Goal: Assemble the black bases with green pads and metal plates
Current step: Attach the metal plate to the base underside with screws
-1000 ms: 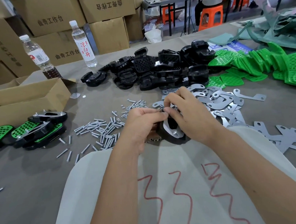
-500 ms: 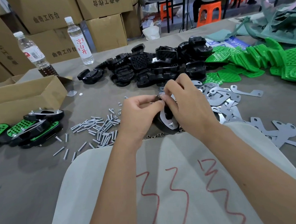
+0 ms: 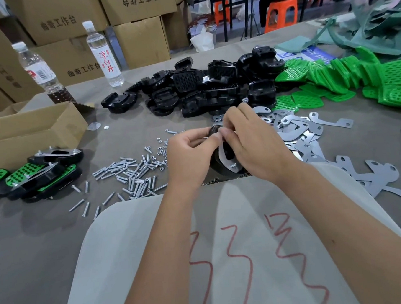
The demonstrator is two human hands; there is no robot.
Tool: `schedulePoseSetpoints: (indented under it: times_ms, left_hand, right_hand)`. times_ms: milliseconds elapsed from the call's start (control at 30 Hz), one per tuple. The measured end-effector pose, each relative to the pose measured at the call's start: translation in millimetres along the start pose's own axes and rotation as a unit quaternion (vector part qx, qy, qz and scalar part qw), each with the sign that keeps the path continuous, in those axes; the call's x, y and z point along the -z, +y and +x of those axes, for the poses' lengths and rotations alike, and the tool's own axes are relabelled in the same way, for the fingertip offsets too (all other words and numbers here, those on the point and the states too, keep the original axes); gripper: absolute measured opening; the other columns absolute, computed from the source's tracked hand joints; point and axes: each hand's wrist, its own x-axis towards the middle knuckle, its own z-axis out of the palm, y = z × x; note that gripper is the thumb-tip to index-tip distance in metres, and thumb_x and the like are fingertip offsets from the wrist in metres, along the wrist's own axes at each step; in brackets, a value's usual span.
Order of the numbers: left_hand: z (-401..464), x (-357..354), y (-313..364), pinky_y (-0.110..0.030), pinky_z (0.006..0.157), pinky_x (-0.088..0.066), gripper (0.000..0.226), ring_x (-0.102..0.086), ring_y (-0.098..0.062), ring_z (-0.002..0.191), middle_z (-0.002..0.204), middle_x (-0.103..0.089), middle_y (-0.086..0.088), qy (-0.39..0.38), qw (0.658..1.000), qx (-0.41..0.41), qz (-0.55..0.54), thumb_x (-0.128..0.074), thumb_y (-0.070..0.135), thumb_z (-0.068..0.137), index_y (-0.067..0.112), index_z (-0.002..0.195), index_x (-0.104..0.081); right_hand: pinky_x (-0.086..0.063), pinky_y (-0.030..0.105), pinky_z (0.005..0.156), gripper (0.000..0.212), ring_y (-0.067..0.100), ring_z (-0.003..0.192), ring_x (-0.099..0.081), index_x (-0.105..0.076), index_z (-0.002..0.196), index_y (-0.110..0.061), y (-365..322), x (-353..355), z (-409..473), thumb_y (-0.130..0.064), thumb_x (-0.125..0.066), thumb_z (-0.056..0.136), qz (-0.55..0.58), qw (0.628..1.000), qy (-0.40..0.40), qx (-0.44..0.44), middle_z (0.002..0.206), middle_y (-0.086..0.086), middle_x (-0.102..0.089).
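Most of the black base (image 3: pixel 221 158) being worked on is hidden behind both hands; only its dark edge and a metal plate (image 3: pixel 224 156) lying against it show between them, with a bolt end near the lower rim. The left hand (image 3: pixel 190 155) has its fingers curled, thumb and forefinger pinched together at the top of the base — on something too small to make out, perhaps a nut. The right hand (image 3: pixel 253 143) curls over the base from the right and grips it, wrist resting near the pale sheet (image 3: pixel 155 262) that covers the table's near edge. Loose screws (image 3: pixel 129 173) lie just left of the hands, spare plates (image 3: pixel 300 133) just right, and the pile of bases (image 3: pixel 204 89) sits behind — little bare table (image 3: pixel 35 246) shows except at near left.
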Motion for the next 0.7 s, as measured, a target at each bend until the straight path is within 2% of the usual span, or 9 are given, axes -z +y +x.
schedulePoseSetpoints:
  times_ms: [100, 200, 267, 333, 433, 533, 633, 700]
  left_hand:
    - [1.1, 0.2, -0.2, -0.043, 0.084, -0.064, 0.011, -0.079, -0.023, 0.084, 0.085, -0.081, -0.003, -0.006, 1.0, -0.001, 0.003, -0.076, 0.011, 0.088, 0.017, 0.094, -0.082]
    - [0.8, 1.6, 0.2, -0.042, 0.084, -0.063, 0.014, -0.079, -0.022, 0.085, 0.085, -0.081, -0.002, -0.011, 1.0, -0.004, 0.014, -0.075, 0.011, 0.088, 0.022, 0.089, -0.083]
    - [0.6, 2.9, 0.8, -0.039, 0.083, -0.061, 0.012, -0.078, -0.019, 0.086, 0.086, -0.081, 0.0, -0.011, 1.0, -0.004, 0.014, -0.075, 0.014, 0.087, 0.021, 0.092, -0.083]
    - [0.2, 3.5, 2.3, -0.038, 0.081, -0.06, 0.014, -0.078, -0.019, 0.085, 0.086, -0.081, -0.001, -0.013, 1.0, 0.008, 0.014, -0.076, 0.02, 0.082, 0.017, 0.094, -0.083]
    - [-0.8, 3.9, 4.2, -0.048, 0.089, -0.062, 0.028, -0.078, -0.025, 0.088, 0.087, -0.081, -0.004, -0.025, 0.999, 0.027, 0.032, -0.075, 0.027, 0.075, 0.014, 0.098, -0.083]
    - [-2.2, 5.8, 5.1, -0.052, 0.089, -0.062, 0.02, -0.078, -0.027, 0.088, 0.087, -0.081, -0.005, -0.032, 0.999, 0.022, 0.033, -0.076, 0.02, 0.079, 0.014, 0.097, -0.082]
    - [2.4, 9.1, 3.7, -0.046, 0.086, -0.063, 0.02, -0.078, -0.023, 0.086, 0.085, -0.081, -0.002, 0.026, 0.999, 0.03, 0.021, -0.078, 0.02, 0.077, 0.017, 0.097, -0.081]
    - [8.9, 15.0, 0.2, -0.038, 0.072, -0.064, 0.011, -0.076, -0.018, 0.075, 0.078, -0.079, 0.002, 0.103, 0.993, 0.052, -0.016, -0.077, 0.011, 0.083, 0.02, 0.09, -0.079]
  right_hand:
    - [-0.05, 0.051, 0.065, 0.019, 0.028, 0.078, -0.048, -0.048, 0.101, -0.014, 0.3, -1.3, -0.8, -0.028, -0.038, 0.109, -0.009, 1.0, -0.009, 0.021, 0.101, 0.002, -0.042]
    - [-0.048, 0.045, 0.06, 0.028, 0.028, 0.075, -0.045, -0.049, 0.093, -0.011, -2.8, -4.8, 0.4, -0.031, -0.039, 0.11, -0.035, 0.999, 0.016, 0.015, 0.097, 0.003, -0.041]
    - [-0.044, 0.042, 0.06, 0.029, 0.025, 0.076, -0.045, -0.05, 0.092, -0.013, -2.2, -4.6, 0.4, -0.033, -0.04, 0.11, -0.034, 0.999, 0.026, 0.007, 0.096, 0.0, -0.04]
    - [-0.046, 0.045, 0.063, 0.026, 0.025, 0.076, -0.047, -0.05, 0.096, -0.014, -0.8, -2.9, -0.9, -0.032, -0.039, 0.109, -0.013, 1.0, 0.01, 0.013, 0.099, 0.0, -0.041]
    - [-0.05, 0.049, 0.062, 0.026, 0.028, 0.075, -0.047, -0.048, 0.097, -0.011, -1.6, -3.6, -3.3, -0.031, -0.034, 0.108, -0.027, 0.999, -0.004, 0.027, 0.101, 0.003, -0.042]
    - [-0.047, 0.045, 0.064, 0.028, 0.027, 0.077, -0.047, -0.047, 0.088, -0.015, -3.7, -7.5, -1.8, -0.031, -0.04, 0.11, -0.015, 1.0, 0.015, 0.007, 0.095, 0.003, -0.043]
    - [-0.04, 0.041, 0.07, 0.028, 0.02, 0.078, -0.047, -0.048, 0.086, -0.019, 4.5, -3.9, 0.0, -0.034, -0.045, 0.109, 0.039, 0.999, 0.009, -0.029, 0.085, -0.003, -0.049]
    - [-0.042, 0.042, 0.071, 0.024, 0.015, 0.075, -0.048, -0.056, 0.085, -0.018, 17.2, 5.1, -0.2, -0.03, -0.054, 0.105, 0.025, 0.999, -0.028, -0.038, 0.078, -0.006, -0.056]
